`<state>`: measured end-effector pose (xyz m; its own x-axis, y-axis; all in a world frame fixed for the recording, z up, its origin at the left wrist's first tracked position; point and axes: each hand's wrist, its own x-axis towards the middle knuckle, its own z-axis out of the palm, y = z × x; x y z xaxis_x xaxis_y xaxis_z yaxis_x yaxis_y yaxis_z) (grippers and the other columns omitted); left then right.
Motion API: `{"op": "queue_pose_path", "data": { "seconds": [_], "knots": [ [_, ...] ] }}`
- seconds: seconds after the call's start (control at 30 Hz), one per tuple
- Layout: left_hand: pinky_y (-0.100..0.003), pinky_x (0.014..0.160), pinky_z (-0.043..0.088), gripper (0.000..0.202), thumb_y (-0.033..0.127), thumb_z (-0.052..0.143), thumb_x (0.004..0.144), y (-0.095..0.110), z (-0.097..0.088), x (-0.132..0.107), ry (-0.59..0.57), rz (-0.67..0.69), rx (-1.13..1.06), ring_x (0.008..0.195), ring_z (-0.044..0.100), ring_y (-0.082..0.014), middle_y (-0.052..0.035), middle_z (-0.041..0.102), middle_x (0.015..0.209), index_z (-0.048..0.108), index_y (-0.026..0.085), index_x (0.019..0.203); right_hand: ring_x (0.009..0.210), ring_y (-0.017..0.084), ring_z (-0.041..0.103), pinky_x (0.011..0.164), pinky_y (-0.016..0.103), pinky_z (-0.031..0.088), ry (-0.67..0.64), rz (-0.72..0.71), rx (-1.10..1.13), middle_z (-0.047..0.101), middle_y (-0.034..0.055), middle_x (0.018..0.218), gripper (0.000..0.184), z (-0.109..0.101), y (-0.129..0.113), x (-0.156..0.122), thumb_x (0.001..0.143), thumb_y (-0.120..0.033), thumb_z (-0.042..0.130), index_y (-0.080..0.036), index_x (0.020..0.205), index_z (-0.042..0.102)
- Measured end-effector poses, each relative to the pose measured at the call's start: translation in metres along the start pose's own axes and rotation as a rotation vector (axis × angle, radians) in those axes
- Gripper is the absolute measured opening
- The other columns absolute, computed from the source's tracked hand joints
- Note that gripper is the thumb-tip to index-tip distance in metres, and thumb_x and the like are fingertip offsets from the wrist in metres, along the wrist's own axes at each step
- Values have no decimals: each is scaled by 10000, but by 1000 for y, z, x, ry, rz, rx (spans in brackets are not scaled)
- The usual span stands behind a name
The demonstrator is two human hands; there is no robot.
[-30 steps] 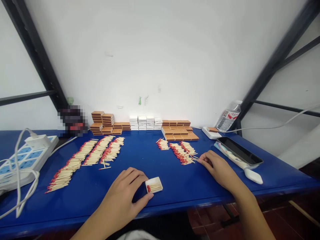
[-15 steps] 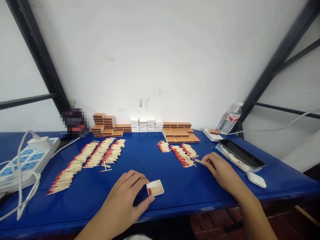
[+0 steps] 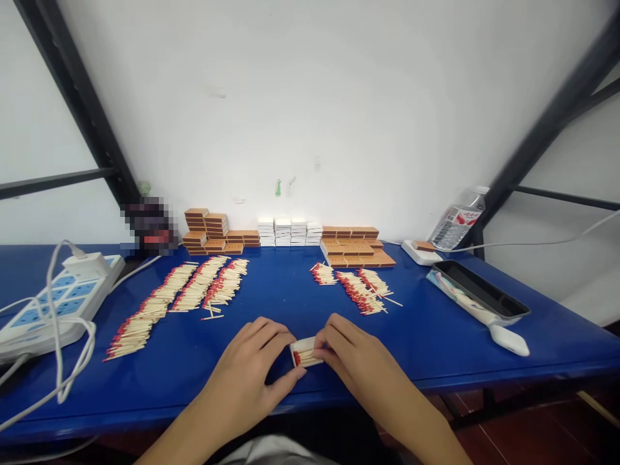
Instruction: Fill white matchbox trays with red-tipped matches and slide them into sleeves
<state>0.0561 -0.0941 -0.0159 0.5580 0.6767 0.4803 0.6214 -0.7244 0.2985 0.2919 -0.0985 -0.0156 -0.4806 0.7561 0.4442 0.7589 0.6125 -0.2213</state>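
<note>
A small white matchbox tray (image 3: 303,353) with a few red-tipped matches in it lies near the front edge of the blue table (image 3: 271,303). My left hand (image 3: 247,374) grips the tray's left side between thumb and fingers. My right hand (image 3: 356,358) rests against the tray's right side, its fingers closed over the matches' ends. A pile of loose matches (image 3: 361,290) lies beyond my right hand.
Long rows of matches (image 3: 179,300) cover the left half. Stacked brown matchbox sleeves (image 3: 213,232), white trays (image 3: 289,231) and more brown sleeves (image 3: 356,248) line the wall. A power strip with cables (image 3: 53,303) sits far left. A black tray (image 3: 477,290), white device (image 3: 506,336) and water bottle (image 3: 458,219) stand right.
My right hand left the right match pile and came back to the tray by my left hand. The camera tilted slightly.
</note>
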Motion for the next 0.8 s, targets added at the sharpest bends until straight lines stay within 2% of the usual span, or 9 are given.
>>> {"op": "queue_pose_path", "data": {
  "seconds": [0.13,0.27,0.37,0.5,0.57,0.67,0.8],
  "knots": [
    [-422,918,563,206,277,735,953,1,-1,1,11,5,0,1023,657,-245,-54,722,1121,678,236,1147,800,187,649,674,303,492,-32,39,46,635,29,954,124,0,1,3,1056,-199,570,-228,945,616],
    [-423,920,570,205,280,731,953,0,-1,2,19,3,8,1024,664,-246,-57,726,1119,685,236,1149,838,181,651,762,304,530,-38,152,243,662,26,981,149,-20,16,-4,1074,-296,557,-255,968,654],
    [-423,927,570,200,298,718,965,-1,0,1,27,9,16,1021,666,-249,-65,729,1122,686,235,1152,807,200,636,742,328,528,74,273,230,680,44,933,231,-38,55,-16,1065,-410,550,-259,953,685],
    [-422,937,566,193,317,708,973,-2,1,0,29,16,20,1025,667,-251,-65,730,1129,691,238,1149,723,220,593,689,367,505,254,454,-10,662,67,839,366,-53,128,-39,1003,-568,568,-240,930,714],
    [-425,944,563,203,322,710,972,-3,1,-1,32,15,25,1033,669,-253,-62,730,1137,691,240,1157,728,227,607,705,379,521,217,483,-19,668,70,852,442,-56,158,-47,951,-652,599,-230,964,731],
    [-432,953,558,196,330,705,977,-4,2,-1,29,12,32,1032,668,-253,-63,730,1137,692,236,1147,742,225,616,749,390,533,135,464,33,667,67,890,487,-56,179,-48,930,-674,617,-222,1065,738],
    [-432,962,553,173,317,701,981,-3,1,0,25,17,29,1023,663,-244,-64,730,1134,693,228,1129,754,223,607,783,392,516,52,412,41,660,61,898,409,-55,181,-37,984,-585,580,-238,1126,742]
  ]
}}
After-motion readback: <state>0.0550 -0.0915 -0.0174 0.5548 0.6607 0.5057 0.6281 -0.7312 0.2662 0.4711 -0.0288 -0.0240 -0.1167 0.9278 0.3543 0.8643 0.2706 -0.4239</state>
